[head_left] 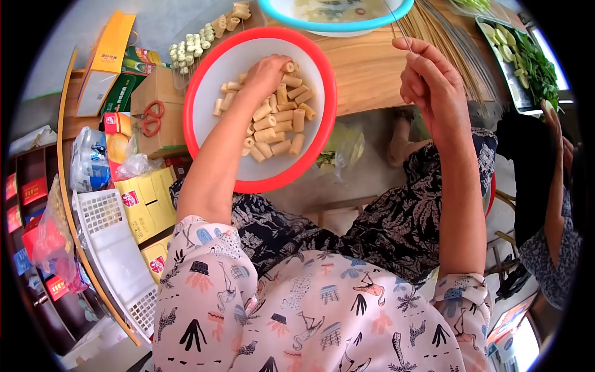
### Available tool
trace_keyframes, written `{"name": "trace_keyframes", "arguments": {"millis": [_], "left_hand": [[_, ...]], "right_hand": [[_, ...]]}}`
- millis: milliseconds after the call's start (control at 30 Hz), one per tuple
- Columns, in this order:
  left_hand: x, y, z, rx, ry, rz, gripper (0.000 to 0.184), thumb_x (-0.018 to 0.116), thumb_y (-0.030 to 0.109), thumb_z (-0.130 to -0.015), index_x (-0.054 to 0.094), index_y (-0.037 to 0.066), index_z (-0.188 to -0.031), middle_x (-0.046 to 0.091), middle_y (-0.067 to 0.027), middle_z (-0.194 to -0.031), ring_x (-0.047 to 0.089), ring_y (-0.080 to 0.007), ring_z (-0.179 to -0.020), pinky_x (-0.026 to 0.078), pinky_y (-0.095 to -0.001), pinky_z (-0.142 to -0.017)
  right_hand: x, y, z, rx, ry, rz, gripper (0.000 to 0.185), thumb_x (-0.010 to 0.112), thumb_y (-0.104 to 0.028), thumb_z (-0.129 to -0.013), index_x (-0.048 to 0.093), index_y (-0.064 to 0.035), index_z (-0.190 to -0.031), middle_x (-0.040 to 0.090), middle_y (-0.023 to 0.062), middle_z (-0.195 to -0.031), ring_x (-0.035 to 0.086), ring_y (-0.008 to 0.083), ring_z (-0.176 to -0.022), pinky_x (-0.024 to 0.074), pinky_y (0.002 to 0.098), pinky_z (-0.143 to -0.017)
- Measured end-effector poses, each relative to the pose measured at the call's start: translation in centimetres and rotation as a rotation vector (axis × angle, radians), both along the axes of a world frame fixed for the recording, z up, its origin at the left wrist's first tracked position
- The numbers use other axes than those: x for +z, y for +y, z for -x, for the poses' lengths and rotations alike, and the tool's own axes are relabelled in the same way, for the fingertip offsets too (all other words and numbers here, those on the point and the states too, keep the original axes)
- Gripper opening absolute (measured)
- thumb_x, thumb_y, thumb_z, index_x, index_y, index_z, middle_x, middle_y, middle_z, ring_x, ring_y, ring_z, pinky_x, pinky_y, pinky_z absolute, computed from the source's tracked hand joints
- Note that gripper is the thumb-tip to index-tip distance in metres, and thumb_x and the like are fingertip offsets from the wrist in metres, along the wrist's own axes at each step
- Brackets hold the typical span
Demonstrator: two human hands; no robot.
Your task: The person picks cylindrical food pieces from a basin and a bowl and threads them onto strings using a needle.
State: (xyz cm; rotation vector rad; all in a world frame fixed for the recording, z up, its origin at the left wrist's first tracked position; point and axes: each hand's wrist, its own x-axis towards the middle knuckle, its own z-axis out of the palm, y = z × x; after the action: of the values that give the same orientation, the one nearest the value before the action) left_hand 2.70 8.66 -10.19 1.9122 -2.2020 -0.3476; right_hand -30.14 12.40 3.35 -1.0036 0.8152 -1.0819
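My left hand reaches into a white bowl with a wide red rim. Its fingers close on a short tan food roll with a hole through its middle. Many similar rolls lie loose below it in the bowl. My right hand is raised over the table's right part, pinching a thin skewer between thumb and fingers. The skewer slants up and leftward; its upper end leaves the view. Beside this hand, a bundle of thin skewers lies on the wooden table.
A blue-rimmed basin holds liquid at the back. Left of the red bowl are threaded pale pieces, red-handled scissors and a cardboard box. At right, another person's hand is near a tray of greens.
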Motion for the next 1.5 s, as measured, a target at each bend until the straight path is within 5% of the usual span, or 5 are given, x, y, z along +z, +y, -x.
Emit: {"name": "trace_keyframes", "arguments": {"millis": [200, 600, 1000, 1433, 1500], "left_hand": [[1.7, -0.2, 0.1, 0.023, -0.373, -0.11, 0.034, 0.054, 0.003, -0.083, 0.059, 0.009, -0.116, 0.06, -0.0133, -0.112, 0.056, -0.0352, -0.105, 0.047, -0.0418, -0.086], [-0.8, 0.4, -1.0, 0.133, 0.172, 0.128, 0.035, 0.061, 0.002, -0.08, 0.061, 0.009, -0.113, 0.061, -0.0155, -0.106, 0.058, -0.0349, -0.099, 0.047, -0.039, -0.086], [-0.6, 0.1, 0.2, 0.032, 0.197, 0.085, 0.021, 0.063, 0.003, -0.078, 0.064, 0.007, -0.099, 0.056, -0.0134, -0.105, 0.057, -0.0338, -0.097, 0.048, -0.0411, -0.084], [0.6, 1.4, 1.9, -0.292, 0.167, 0.077, 0.03, 0.069, 0.0, -0.072, 0.06, 0.001, -0.101, 0.059, -0.0149, -0.099, 0.057, -0.0339, -0.1, 0.048, -0.0394, -0.084], [0.2, 1.3, 1.7, -0.328, -0.017, 0.043, 0.033, 0.07, 0.001, -0.072, 0.06, 0.001, -0.103, 0.06, -0.0149, -0.099, 0.057, -0.0339, -0.099, 0.047, -0.0402, -0.084]], "right_hand": [[0.1, -0.1, 0.1, -0.015, 0.023, 0.011, 0.023, 0.049, -0.014, -0.094, 0.059, -0.0015, -0.111, 0.039, -0.0052, -0.058, 0.032, 0.0039, -0.048, 0.0307, 0.0194, -0.048], [-0.2, -0.2, 0.2, 0.005, 0.01, 0.013, 0.022, 0.048, -0.013, -0.094, 0.06, -0.0014, -0.108, 0.041, -0.0051, -0.058, 0.033, 0.0035, -0.049, 0.0278, 0.0193, -0.046], [0.0, 0.0, -0.2, 0.009, 0.024, -0.002, 0.023, 0.049, -0.014, -0.094, 0.061, -0.0015, -0.109, 0.041, -0.0048, -0.058, 0.034, 0.0041, -0.049, 0.0291, 0.0193, -0.046], [0.0, 0.0, 0.1, 0.015, 0.0, 0.012, 0.022, 0.049, -0.013, -0.094, 0.061, -0.0011, -0.108, 0.041, -0.005, -0.058, 0.033, 0.0037, -0.049, 0.028, 0.0196, -0.046], [-0.1, -0.1, 0.1, 0.011, 0.009, 0.021, 0.022, 0.049, -0.013, -0.094, 0.061, -0.001, -0.108, 0.041, -0.005, -0.058, 0.033, 0.0037, -0.048, 0.0277, 0.0197, -0.045]]}}
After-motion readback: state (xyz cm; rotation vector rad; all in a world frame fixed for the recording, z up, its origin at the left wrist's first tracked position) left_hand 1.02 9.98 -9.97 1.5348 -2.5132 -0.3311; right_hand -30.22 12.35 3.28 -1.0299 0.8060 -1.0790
